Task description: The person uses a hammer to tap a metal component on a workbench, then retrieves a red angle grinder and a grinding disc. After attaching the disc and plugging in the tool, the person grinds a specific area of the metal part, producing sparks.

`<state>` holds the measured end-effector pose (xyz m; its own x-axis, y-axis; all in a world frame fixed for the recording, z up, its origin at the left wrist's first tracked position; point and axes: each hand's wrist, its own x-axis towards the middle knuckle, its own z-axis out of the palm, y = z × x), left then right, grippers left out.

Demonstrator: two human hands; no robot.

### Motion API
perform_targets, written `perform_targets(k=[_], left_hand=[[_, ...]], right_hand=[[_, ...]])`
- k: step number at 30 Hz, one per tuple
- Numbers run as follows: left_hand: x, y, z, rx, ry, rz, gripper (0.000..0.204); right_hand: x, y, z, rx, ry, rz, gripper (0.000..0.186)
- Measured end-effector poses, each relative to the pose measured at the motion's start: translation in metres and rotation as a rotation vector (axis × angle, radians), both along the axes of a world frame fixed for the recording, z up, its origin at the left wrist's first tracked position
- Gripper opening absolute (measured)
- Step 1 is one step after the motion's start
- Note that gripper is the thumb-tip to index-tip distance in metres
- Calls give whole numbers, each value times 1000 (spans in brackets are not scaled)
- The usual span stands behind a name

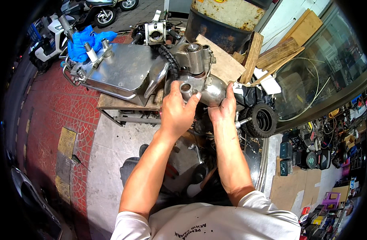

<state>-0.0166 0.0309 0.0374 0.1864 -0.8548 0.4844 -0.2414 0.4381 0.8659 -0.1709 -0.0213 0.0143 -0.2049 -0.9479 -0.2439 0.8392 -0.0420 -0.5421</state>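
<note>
Both hands on the rounded metal housing (213, 92) now, straight ahead of the wrists, its length running away toward the upright steel cylinder (196, 62)! Left hand (175, 112) sits nearer the short open tube (186, 88), thumb and forefinger straddling it; right hand (223, 112) cups the right flank, fingers underneath hidden

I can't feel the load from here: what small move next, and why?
Probably firm the right hand against the metal assembly first: that hand meets a smooth, rounded side, while the left hand brackets the short tube between thumb and finger.
</note>
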Motion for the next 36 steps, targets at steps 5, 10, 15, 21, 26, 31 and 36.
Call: perform_targets(k=[5,10,15,21,26,31,36], left_hand=[[1,8,20,117,22,-16,29],[-2,11,24,36,-9,38,30],[1,12,25,95,-84,32,35],[12,17,30,190,-466,136,39],[24,27,60,63,-300,315,29],[40,-12,48,-414,-460,481,34],[19,-18,28,-227,-493,425,75]], right_hand=[[-4,-3,-7,-76,-11,32,42],[-6,-13,-3,-1,-41,149,42],[-9,-12,-11,11,-55,178,43],[-10,-3,-15,63,-83,141,42],[-8,-6,-24,18,-122,127,40],[-2,1,-24,-2,-137,105,40],[-1,6,-26,-32,-118,154,42]])
